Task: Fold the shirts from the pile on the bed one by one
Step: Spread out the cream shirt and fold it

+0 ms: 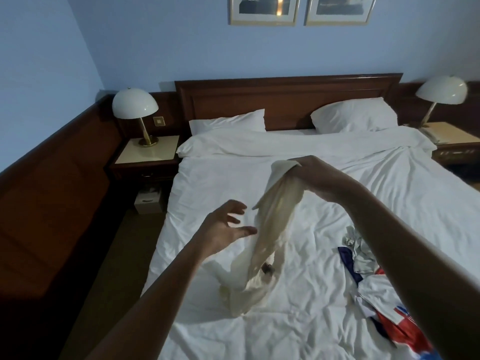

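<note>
Cream shirt is pinched at one end in R hand grip & dangled twisted over the bed, L hand grip is spread wide w/ nothing held, so the hem may be missed & fabric left bunched.

Dim, blurry (wide-angle warp)

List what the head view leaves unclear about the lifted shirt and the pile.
Head view:
Cream shirt, held up by the right hand: motion blur smears its sleeves and the dark patch low on it.
Pile: right forearm covers part, frame edge cuts the rest; shirt count unknowable.
Framed pictures: cropped by the top edge.
</note>
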Demonstrator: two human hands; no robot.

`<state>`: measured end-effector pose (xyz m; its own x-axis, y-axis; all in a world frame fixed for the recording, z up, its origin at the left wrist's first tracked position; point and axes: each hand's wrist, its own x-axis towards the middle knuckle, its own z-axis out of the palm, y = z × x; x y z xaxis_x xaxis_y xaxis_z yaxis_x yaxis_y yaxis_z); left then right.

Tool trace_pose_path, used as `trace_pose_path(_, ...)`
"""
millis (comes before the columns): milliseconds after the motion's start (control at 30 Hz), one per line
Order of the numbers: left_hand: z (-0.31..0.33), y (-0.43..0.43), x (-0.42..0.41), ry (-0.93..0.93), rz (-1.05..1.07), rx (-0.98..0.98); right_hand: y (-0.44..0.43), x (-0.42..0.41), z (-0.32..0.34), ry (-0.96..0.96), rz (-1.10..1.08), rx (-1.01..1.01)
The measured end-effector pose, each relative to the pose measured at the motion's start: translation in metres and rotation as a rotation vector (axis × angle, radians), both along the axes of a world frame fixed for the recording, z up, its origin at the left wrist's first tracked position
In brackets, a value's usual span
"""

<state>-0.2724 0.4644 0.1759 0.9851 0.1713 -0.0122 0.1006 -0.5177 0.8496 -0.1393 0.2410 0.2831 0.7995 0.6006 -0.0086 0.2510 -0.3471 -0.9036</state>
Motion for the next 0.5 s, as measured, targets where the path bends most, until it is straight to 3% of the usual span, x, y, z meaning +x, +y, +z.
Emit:
trace_pose_path(133, 0.017, -0.014, 0.025, -0.148, -0.004, -0.031, 0.009, -0.007, 0.005, -0.001, 0.111, 0.012)
trace_pose_path(267, 0.035, 0.0, 0.036, -0.2, 0.025, -0.147, 0.0, 0.003, 0.01, -0.046, 0.033, 0.104)
trace_pose_path(367, 0.053, 0.013, 0.038, -0.246, 0.038, -0.148, -0.022, 0.017, 0.0, -0.119, -0.043, -0.001)
trace_pose_path(500, 0.082, 0.0, 0.04, -0.301, -0.055, -0.051, -0.023, 0.004, -0.001, -0.053, 0.202, -0.139)
